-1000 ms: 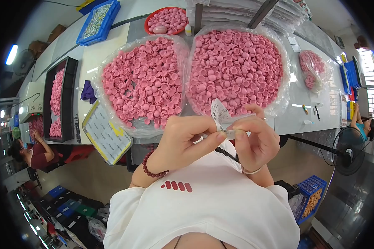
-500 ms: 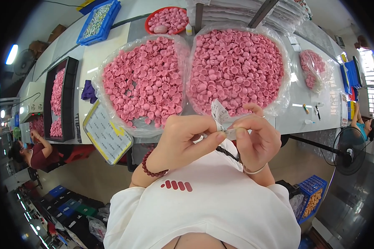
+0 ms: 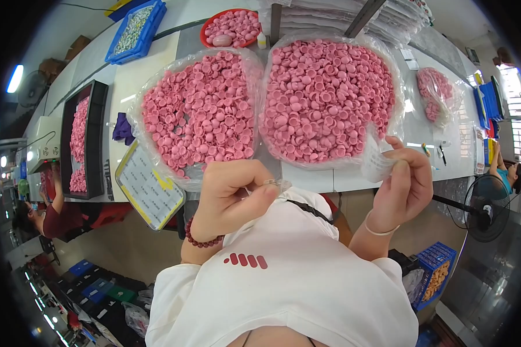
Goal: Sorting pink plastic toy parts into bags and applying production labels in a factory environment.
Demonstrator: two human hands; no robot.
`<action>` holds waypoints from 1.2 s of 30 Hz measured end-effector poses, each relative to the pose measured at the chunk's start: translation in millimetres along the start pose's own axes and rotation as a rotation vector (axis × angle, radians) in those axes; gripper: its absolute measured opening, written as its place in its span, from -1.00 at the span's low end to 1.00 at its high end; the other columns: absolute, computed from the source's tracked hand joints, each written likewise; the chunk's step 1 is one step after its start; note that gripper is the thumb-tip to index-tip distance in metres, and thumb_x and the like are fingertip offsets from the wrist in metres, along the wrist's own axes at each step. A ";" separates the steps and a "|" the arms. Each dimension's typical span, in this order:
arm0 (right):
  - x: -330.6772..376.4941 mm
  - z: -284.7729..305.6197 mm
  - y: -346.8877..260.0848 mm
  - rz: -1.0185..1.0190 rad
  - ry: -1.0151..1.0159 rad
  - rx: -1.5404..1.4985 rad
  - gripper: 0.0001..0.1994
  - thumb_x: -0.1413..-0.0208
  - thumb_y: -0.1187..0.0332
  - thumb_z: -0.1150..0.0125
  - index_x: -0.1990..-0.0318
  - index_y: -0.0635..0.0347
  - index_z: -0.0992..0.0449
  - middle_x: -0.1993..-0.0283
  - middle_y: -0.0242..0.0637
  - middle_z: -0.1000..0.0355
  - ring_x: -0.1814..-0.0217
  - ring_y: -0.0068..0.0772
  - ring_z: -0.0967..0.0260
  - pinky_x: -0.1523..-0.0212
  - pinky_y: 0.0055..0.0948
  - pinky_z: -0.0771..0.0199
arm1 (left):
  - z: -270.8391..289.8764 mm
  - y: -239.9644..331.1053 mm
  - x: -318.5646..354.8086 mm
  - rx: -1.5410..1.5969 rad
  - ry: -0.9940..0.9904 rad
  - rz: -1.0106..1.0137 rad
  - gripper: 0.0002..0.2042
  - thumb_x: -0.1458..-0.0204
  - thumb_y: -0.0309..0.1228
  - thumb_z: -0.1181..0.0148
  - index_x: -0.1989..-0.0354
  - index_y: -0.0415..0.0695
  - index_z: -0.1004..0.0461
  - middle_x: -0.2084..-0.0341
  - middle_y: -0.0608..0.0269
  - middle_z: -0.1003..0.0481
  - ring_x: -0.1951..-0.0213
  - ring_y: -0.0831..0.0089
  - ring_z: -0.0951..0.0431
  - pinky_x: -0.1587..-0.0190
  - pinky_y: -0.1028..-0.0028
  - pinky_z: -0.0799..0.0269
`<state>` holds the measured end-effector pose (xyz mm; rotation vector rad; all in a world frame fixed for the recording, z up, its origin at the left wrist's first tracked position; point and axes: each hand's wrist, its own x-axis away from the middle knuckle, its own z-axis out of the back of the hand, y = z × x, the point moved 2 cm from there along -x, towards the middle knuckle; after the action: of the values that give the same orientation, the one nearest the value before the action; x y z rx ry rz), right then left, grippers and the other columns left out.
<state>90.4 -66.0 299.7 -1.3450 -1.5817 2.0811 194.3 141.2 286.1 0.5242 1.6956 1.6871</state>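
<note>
Two big clear bags full of small pink round caps lie on the white table, the left bag (image 3: 200,113) and the right bag (image 3: 327,98). My left hand (image 3: 234,196) is curled close to my chest, its fingertips pinching a small clear piece (image 3: 272,184). My right hand (image 3: 402,185) is out to the right by the table's front edge, holding a small clear plastic bag (image 3: 377,163) between thumb and fingers. The two hands are well apart.
A clipboard with a white sheet (image 3: 147,188) overhangs the table edge at left. A black tray of pink caps (image 3: 84,141), a blue crate (image 3: 134,32), a red bowl of caps (image 3: 231,26) and a smaller bag of caps (image 3: 434,92) stand around. A seated person (image 3: 52,211) works at left. A floor fan (image 3: 483,208) stands at right.
My hands were together at my chest around the small clear bag. Now they have separated: the right hand has carried the bag out to the right, the left stays pinched near my chest.
</note>
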 end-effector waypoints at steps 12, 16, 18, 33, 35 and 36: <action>10.5 -22.3 -4.7 0.338 -0.346 0.242 -0.95 0.08 0.55 -0.02 0.43 0.30 -0.41 0.49 -0.20 -0.48 0.46 -0.39 -0.45 0.05 -0.11 -0.28 | -35.8 -13.0 -9.9 0.430 -0.155 0.184 -0.88 0.01 -0.53 0.07 0.47 -0.30 -0.39 0.62 0.24 -0.41 0.52 0.58 -0.38 0.46 0.61 -0.22; 11.2 -26.9 -11.8 0.536 -0.375 0.322 -0.84 0.25 0.63 -0.16 0.47 0.15 -0.42 0.48 -0.36 -0.49 0.39 -0.41 -0.49 0.15 -0.33 -0.32 | -29.8 -37.3 -7.4 0.710 -0.294 0.271 -0.82 0.17 -0.50 0.21 0.54 -0.31 -0.35 0.66 0.36 -0.30 0.60 0.68 -0.15 0.55 0.64 -0.02; 14.6 -26.9 -13.3 0.573 -0.414 0.319 -0.85 0.23 0.61 -0.16 0.46 0.14 -0.41 0.44 -0.37 -0.49 0.35 -0.41 -0.50 0.15 -0.34 -0.32 | -30.7 -37.3 -6.5 0.803 -0.328 0.251 -0.79 0.20 -0.44 0.23 0.56 -0.32 -0.34 0.67 0.38 -0.26 0.61 0.68 -0.08 0.57 0.63 0.04; 27.6 -32.0 -15.4 0.645 -0.646 0.345 -0.91 0.05 0.52 -0.07 0.43 0.08 -0.32 0.31 -0.38 -0.52 0.20 -0.36 -0.51 0.11 -0.29 -0.33 | -32.6 -23.0 -9.6 0.646 -0.024 0.344 -0.77 -0.15 -0.31 0.12 0.40 -0.23 -0.35 0.65 0.57 -0.16 0.56 0.77 -0.12 0.55 0.67 -0.01; 23.3 -30.1 -16.1 0.653 -0.673 0.359 -0.94 0.06 0.47 -0.08 0.45 0.08 -0.33 0.31 -0.38 -0.51 0.20 -0.35 -0.50 0.10 -0.27 -0.33 | -28.4 -25.0 -7.2 0.508 -0.021 0.315 -0.77 -0.16 -0.33 0.15 0.46 -0.20 -0.32 0.63 0.55 -0.21 0.54 0.75 -0.18 0.55 0.64 -0.06; 18.0 -27.4 -17.0 0.621 -0.737 0.281 -0.94 0.09 0.39 -0.10 0.45 0.10 -0.36 0.31 -0.32 -0.51 0.23 -0.30 -0.50 0.11 -0.25 -0.33 | -27.2 -24.7 -6.2 0.507 -0.020 0.315 -0.77 -0.16 -0.33 0.15 0.46 -0.20 -0.32 0.63 0.55 -0.21 0.54 0.75 -0.18 0.55 0.64 -0.06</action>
<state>94.9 -29.6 304.1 -1.1141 -1.0336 3.3130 183.8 115.7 261.1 1.0873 2.1184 1.4339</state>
